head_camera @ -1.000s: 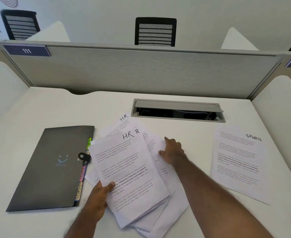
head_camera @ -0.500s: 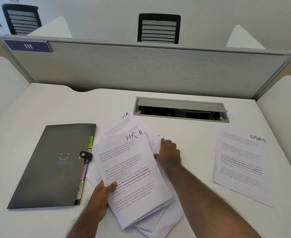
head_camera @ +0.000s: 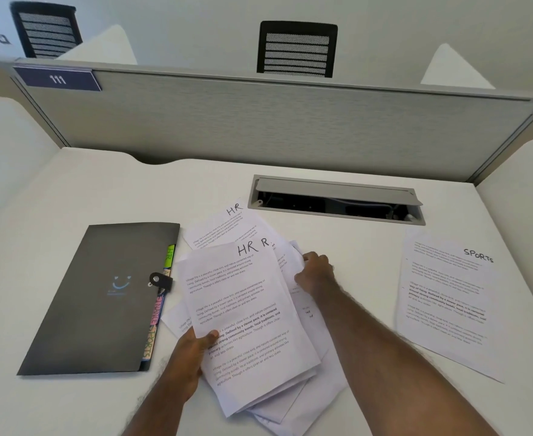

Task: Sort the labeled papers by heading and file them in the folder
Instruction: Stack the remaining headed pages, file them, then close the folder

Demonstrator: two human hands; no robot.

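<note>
A loose pile of printed papers (head_camera: 309, 313) lies fanned out mid-desk. On top is a sheet headed HR (head_camera: 243, 309), and my left hand (head_camera: 192, 350) grips its lower left edge, thumb on top. A second HR sheet (head_camera: 224, 225) pokes out behind it. My right hand (head_camera: 317, 273) rests on the pile's right side with its fingers curled at the edges of the lower sheets. A sheet headed SPORTS (head_camera: 447, 297) lies alone at the right. The closed dark grey folder (head_camera: 101, 297) with coloured tabs lies at the left.
A grey cable tray (head_camera: 337, 199) with an open flap is set into the white desk (head_camera: 70, 190) behind the papers. A grey partition (head_camera: 258, 121) closes off the back, and white side panels flank the desk.
My right hand has drawn back slightly and curled its fingers at the edge of the lower sheets. My left hand keeps hold of the top HR sheet.
</note>
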